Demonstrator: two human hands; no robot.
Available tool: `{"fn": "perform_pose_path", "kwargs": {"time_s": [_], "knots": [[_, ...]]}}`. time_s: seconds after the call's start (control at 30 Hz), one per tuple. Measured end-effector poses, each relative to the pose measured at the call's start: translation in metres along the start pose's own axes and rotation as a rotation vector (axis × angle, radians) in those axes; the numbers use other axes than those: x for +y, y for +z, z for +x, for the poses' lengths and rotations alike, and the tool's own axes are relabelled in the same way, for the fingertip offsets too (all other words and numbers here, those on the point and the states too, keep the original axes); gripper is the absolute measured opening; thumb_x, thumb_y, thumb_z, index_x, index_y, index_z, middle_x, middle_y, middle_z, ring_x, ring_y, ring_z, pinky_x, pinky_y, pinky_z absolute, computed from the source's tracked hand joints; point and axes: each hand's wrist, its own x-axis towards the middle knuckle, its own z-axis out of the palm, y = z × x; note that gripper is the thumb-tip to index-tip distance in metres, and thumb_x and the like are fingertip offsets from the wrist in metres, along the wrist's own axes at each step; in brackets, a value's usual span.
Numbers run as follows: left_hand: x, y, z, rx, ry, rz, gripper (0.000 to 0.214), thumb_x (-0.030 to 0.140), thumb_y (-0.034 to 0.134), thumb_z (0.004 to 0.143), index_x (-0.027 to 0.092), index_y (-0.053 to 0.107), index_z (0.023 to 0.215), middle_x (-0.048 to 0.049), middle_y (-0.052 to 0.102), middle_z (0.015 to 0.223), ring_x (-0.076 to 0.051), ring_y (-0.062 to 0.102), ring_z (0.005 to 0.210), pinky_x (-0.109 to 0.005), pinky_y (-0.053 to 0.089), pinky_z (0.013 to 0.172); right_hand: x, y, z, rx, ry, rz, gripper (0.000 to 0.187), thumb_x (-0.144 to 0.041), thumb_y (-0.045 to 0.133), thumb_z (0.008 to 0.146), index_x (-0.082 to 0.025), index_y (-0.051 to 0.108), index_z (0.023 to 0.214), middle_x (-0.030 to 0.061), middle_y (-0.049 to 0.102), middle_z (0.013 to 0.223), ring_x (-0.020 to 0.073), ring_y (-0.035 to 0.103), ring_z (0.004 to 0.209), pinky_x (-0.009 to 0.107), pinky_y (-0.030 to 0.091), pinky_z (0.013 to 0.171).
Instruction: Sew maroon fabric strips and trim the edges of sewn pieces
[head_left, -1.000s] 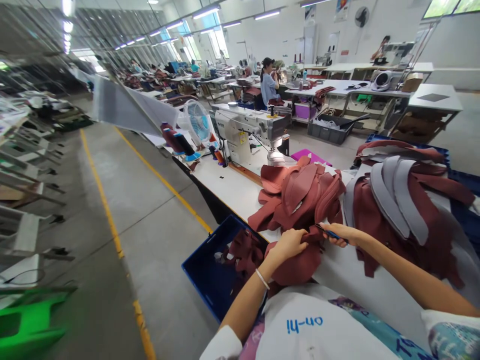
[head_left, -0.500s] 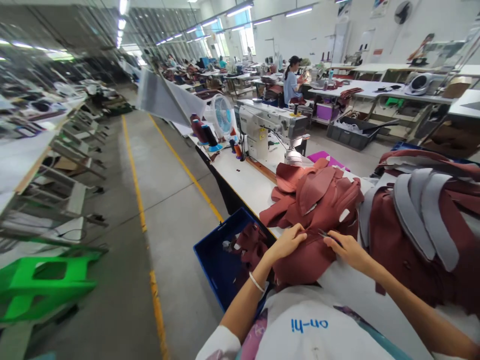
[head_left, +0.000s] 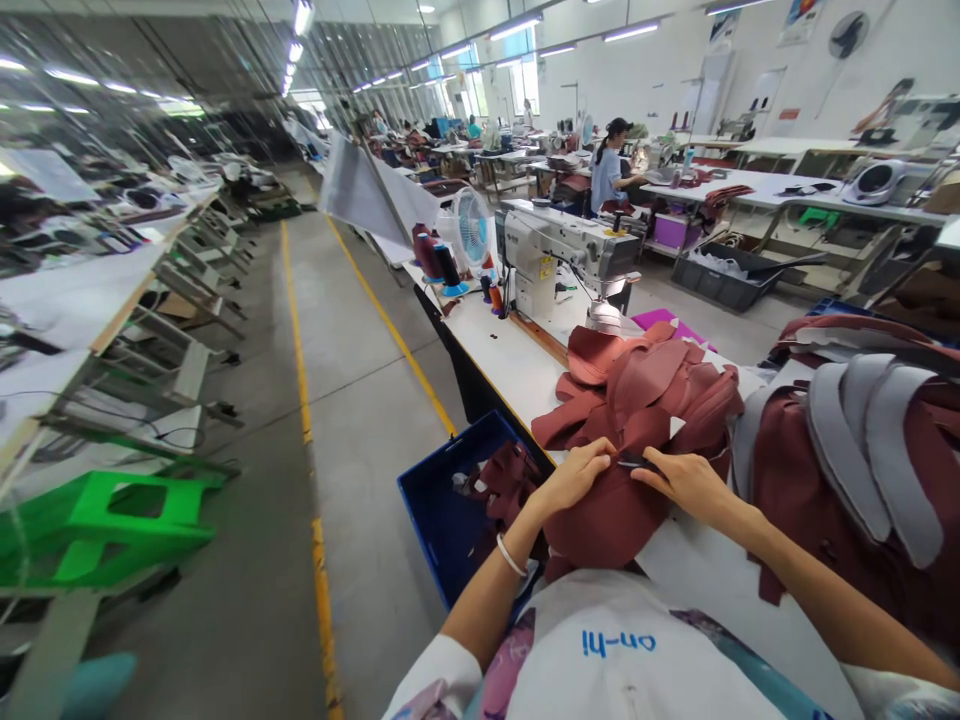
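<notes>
My left hand [head_left: 574,477] rests on a dark red leather piece [head_left: 611,515] at the near edge of the white table [head_left: 506,365], its fingers pinching the piece's upper edge. My right hand [head_left: 682,481] is closed on small thread snips [head_left: 636,462], whose tip touches the same piece close to my left fingers. Just behind lies a heap of dark red leather pieces [head_left: 649,395]. A second heap with grey padded strips [head_left: 862,450] fills the table to the right.
A blue crate [head_left: 442,510] holding more red pieces stands on the floor left of the table. A sewing machine [head_left: 559,260], small fan [head_left: 471,228] and thread cones [head_left: 433,258] stand farther along. A green stool [head_left: 112,520] is across the aisle. Another person sits at a distant table.
My right hand with the snips has moved left toward my left hand on the red piece. The camera has swung to the left, showing more of the aisle.
</notes>
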Motion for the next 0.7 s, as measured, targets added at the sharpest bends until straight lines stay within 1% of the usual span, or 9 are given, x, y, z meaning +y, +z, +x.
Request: {"fn": "perform_pose_path", "kwargs": {"time_s": [0.13, 0.23, 0.33, 0.4, 0.5, 0.53, 0.6, 0.67, 0.7], "knots": [[0.003, -0.005, -0.002, -0.02, 0.035, -0.012, 0.023, 0.025, 0.034, 0.089, 0.018, 0.056, 0.092, -0.0004, 0.06, 0.089, -0.016, 0.053, 0.083, -0.028, 0.038, 0.082, -0.001, -0.003, 0.005, 0.038, -0.071, 0.011, 0.051, -0.058, 0.024, 0.098, -0.021, 0.052, 0.079, 0.001, 0.064, 0.058, 0.0173, 0.063, 0.05, 0.025, 0.024, 0.049], [0.003, -0.009, -0.005, -0.029, 0.048, -0.019, 0.024, 0.026, 0.034, 0.089, 0.018, 0.057, 0.096, -0.0006, 0.06, 0.09, -0.016, 0.052, 0.084, -0.028, 0.039, 0.082, -0.001, -0.005, 0.004, 0.077, -0.045, 0.075, 0.05, -0.056, 0.025, 0.099, -0.021, 0.053, 0.077, 0.0012, 0.063, 0.057, 0.0166, 0.061, 0.049, 0.025, 0.026, 0.049], [0.002, -0.014, -0.009, -0.001, 0.051, -0.032, 0.025, 0.028, 0.036, 0.09, 0.017, 0.058, 0.096, -0.001, 0.06, 0.092, -0.017, 0.052, 0.086, -0.027, 0.04, 0.083, 0.004, -0.002, -0.001, 0.202, 0.163, 0.206, 0.046, -0.058, 0.029, 0.097, -0.021, 0.053, 0.085, 0.0026, 0.063, 0.062, 0.019, 0.062, 0.054, 0.026, 0.032, 0.053], [0.0, -0.019, -0.011, 0.033, 0.052, -0.044, 0.026, 0.03, 0.037, 0.09, 0.017, 0.059, 0.096, -0.0008, 0.061, 0.091, -0.017, 0.052, 0.085, -0.027, 0.04, 0.082, 0.007, 0.003, -0.004, 0.249, 0.33, 0.308, 0.044, -0.063, 0.038, 0.092, -0.021, 0.051, 0.089, 0.0011, 0.058, 0.06, 0.0197, 0.058, 0.054, 0.026, 0.033, 0.052], [-0.004, -0.025, -0.011, 0.078, 0.052, -0.058, 0.028, 0.032, 0.039, 0.091, 0.016, 0.061, 0.097, -0.0008, 0.062, 0.089, -0.017, 0.054, 0.083, -0.028, 0.042, 0.081, 0.0, 0.011, -0.004, 0.258, 0.404, 0.583, 0.045, -0.065, 0.055, 0.081, -0.022, 0.045, 0.077, -0.0035, 0.047, 0.058, 0.0148, 0.047, 0.052, 0.025, 0.033, 0.051], [-0.004, -0.025, -0.011, 0.097, 0.057, -0.056, 0.028, 0.033, 0.039, 0.092, 0.016, 0.061, 0.098, -0.0013, 0.063, 0.09, -0.017, 0.055, 0.085, -0.028, 0.042, 0.083, -0.005, 0.012, -0.002, 0.306, 0.402, 0.697, 0.046, -0.063, 0.059, 0.079, -0.022, 0.04, 0.073, -0.0046, 0.043, 0.06, 0.0128, 0.043, 0.053, 0.024, 0.033, 0.052], [-0.005, -0.022, -0.012, 0.182, 0.08, -0.035, 0.031, 0.035, 0.038, 0.094, 0.017, 0.061, 0.106, -0.0034, 0.064, 0.099, -0.019, 0.058, 0.092, -0.031, 0.043, 0.089, -0.02, 0.008, 0.006, 0.473, 0.399, 0.874, 0.048, -0.057, 0.064, 0.078, -0.022, 0.033, 0.069, -0.006, 0.036, 0.063, 0.0101, 0.036, 0.055, 0.022, 0.033, 0.053], [-0.003, -0.011, -0.016, 0.311, 0.129, 0.012, 0.037, 0.042, 0.047, 0.092, 0.019, 0.056, 0.12, -0.0072, 0.061, 0.116, -0.022, 0.056, 0.108, -0.036, 0.04, 0.099, -0.036, 0.0, 0.015, 0.64, 0.395, 0.924, 0.046, -0.05, 0.067, 0.079, -0.022, 0.032, 0.069, -0.0064, 0.031, 0.065, 0.009, 0.033, 0.056, 0.021, 0.034, 0.055], [-0.001, -0.003, -0.02, 0.366, 0.157, 0.044, 0.05, 0.047, 0.056, 0.087, 0.02, 0.051, 0.128, -0.0092, 0.057, 0.127, -0.025, 0.052, 0.117, -0.039, 0.038, 0.104, -0.044, -0.005, 0.021, 0.697, 0.384, 0.916, 0.045, -0.047, 0.067, 0.079, -0.021, 0.033, 0.069, -0.0064, 0.031, 0.066, 0.0088, 0.033, 0.057, 0.021, 0.034, 0.056]]}}
